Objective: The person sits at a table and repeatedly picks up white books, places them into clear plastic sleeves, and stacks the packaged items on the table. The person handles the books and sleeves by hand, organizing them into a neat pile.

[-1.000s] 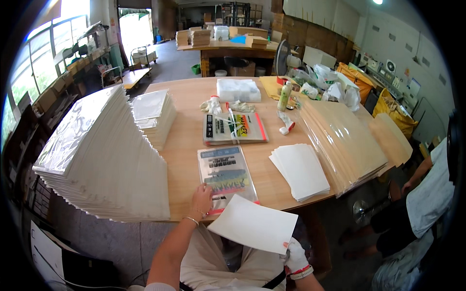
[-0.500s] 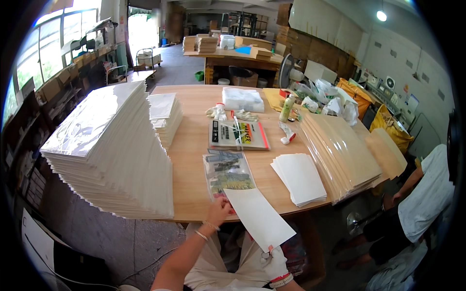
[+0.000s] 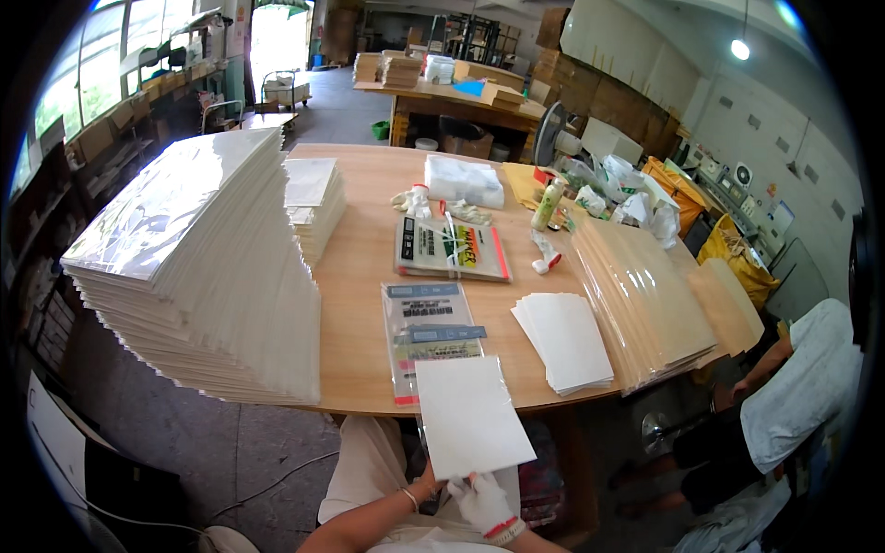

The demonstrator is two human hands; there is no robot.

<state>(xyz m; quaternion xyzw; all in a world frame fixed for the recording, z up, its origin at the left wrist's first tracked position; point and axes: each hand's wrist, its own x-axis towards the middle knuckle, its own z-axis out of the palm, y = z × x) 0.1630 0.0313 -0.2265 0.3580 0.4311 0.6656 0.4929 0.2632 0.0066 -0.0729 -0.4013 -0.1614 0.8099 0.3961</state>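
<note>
My right hand [image 3: 483, 506], in a white glove, is closed on the near edge of a stack of white paper [image 3: 473, 415], tilted over the table's front edge. Bare, with a band at its wrist, my left hand [image 3: 426, 485] is at the paper's lower left corner. Its fingers are hidden behind the paper. Beyond the paper's far edge shows a clear printed plastic sleeve [image 3: 444, 334] with a blue-grey strip, partly covered. More clear printed sleeves [image 3: 422, 291] lie flat on the table under it.
Tall piles of white paper [image 3: 198, 207] stand at left. A tied bundle of printed sleeves [image 3: 452, 249] lies farther back. To the right are loose white sheets [image 3: 564, 341], brown boards in clear film [image 3: 641, 295], a spray can [image 3: 548, 205] and gloves [image 3: 468, 213]. Another person [image 3: 797, 369] stands at right.
The white paper has swung more upright and nearer me. My left hand has drawn back from the table sleeves to behind the paper. My right hand has shifted left.
</note>
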